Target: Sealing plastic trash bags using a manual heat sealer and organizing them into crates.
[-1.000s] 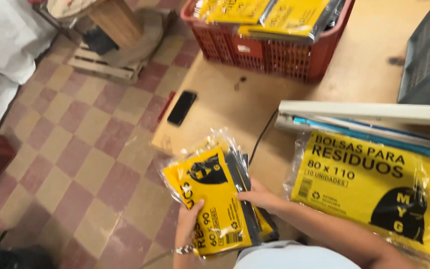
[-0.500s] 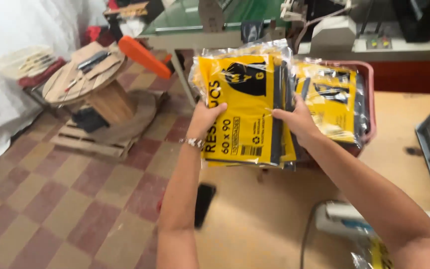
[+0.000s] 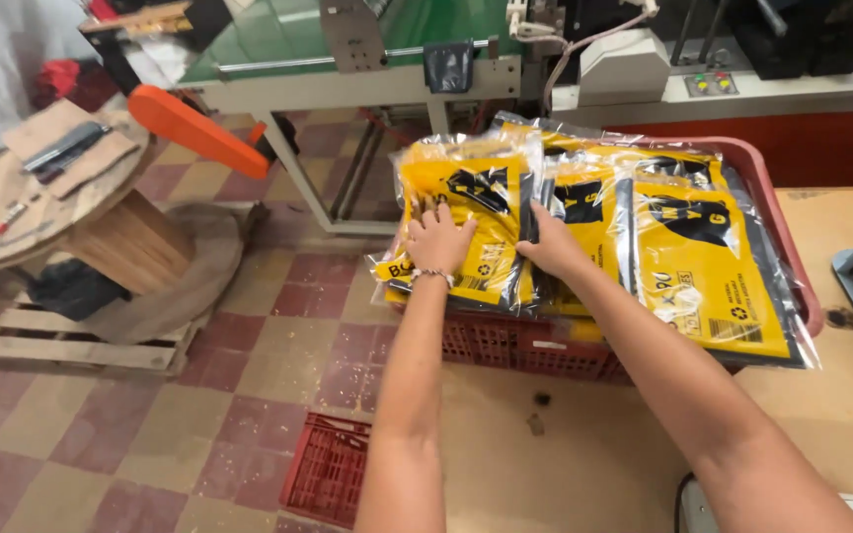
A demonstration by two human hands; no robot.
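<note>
Both hands, left (image 3: 436, 239) and right (image 3: 549, 247), flat and unclenched atop yellow packet stack (image 3: 471, 212), pressing it level with neighbouring packets (image 3: 703, 266) filling red crate (image 3: 545, 345) on tabletop (image 3: 841, 395)

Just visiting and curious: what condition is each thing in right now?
Left hand: flat on the yellow packet.
Right hand: pressing the same packet.
Yellow packet: sealed, lying atop the stack.
Red crate: filled above its rim.
Second yellow packet: sealed, lying flat.
</note>
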